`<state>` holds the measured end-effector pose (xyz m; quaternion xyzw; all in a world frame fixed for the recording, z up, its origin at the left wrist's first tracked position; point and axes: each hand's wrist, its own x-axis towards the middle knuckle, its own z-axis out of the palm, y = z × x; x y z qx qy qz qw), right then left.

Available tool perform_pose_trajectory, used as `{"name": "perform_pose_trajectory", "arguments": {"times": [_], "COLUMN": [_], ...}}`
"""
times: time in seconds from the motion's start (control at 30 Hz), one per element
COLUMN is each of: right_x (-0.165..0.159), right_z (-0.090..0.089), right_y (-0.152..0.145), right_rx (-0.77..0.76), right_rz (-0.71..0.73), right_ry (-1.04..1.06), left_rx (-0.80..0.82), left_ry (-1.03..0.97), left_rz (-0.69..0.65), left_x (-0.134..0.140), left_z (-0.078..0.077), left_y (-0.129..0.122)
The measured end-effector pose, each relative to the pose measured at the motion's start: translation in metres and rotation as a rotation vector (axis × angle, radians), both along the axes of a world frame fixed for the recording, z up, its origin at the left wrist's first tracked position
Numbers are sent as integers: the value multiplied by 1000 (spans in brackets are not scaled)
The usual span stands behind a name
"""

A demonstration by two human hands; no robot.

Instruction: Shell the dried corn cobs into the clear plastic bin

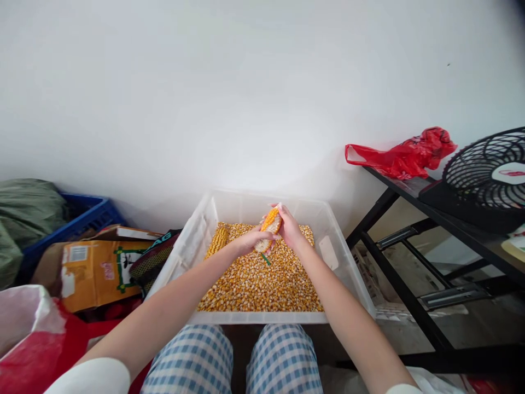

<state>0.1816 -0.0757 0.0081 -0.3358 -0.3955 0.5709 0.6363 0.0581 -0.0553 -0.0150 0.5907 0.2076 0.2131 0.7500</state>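
Between my hands is a corn cob (271, 220), partly stripped, with yellow kernels along one side and pale bare cob on the other. My left hand (255, 239) is closed around its lower end. Higher up, my right hand (290, 227) grips the cob's upper right side. Both are held over a translucent plastic bin (262, 317) filled with loose corn kernels (262, 284). A whole ear of corn (217, 241) lies on the kernels at the bin's left. Just below my left hand a small green thing (266, 259) shows; its kind is unclear.
A cardboard box (96, 268), a blue crate (88, 216) and a red-and-white bag (41, 339) stand left of the bin. To the right, a black table (463, 219) bears a red plastic bag (410, 156) and a black fan (488, 169). A white wall (254, 98) rises behind.
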Motion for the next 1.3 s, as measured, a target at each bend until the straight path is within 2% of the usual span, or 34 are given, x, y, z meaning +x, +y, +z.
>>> {"name": "perform_pose_trajectory", "arguments": {"times": [0.13,0.3,0.57,0.73,0.8,0.93,1.0,1.17,1.3], "right_x": [0,1,4,11,11,9,10,15,13], "right_z": [3,2,8,16,15,4,-2,-1,11], "right_y": [1,-1,-5,-5,-3,1,2,0,-3], "right_rx": [-5,0,37,24,8,11,33,33,12], "right_rz": [-29,-27,71,161,106,-107,-142,-5,132], "right_ry": [8,-15,-26,-17,-81,-350,-409,-298,-123], "left_rx": [46,-46,-99,-102,-78,-12,-14,-76,-14], "left_ry": [0,11,-16,-18,-7,2,9,31,41], "left_rz": [15,-23,-94,-67,-44,-2,-1,-73,-48], "left_x": [3,2,-4,-3,-1,1,1,-5,-5], "left_z": [1,-1,3,4,4,3,4,8,11], "left_y": [-2,-5,-2,3,3,0,-2,1,4]}}
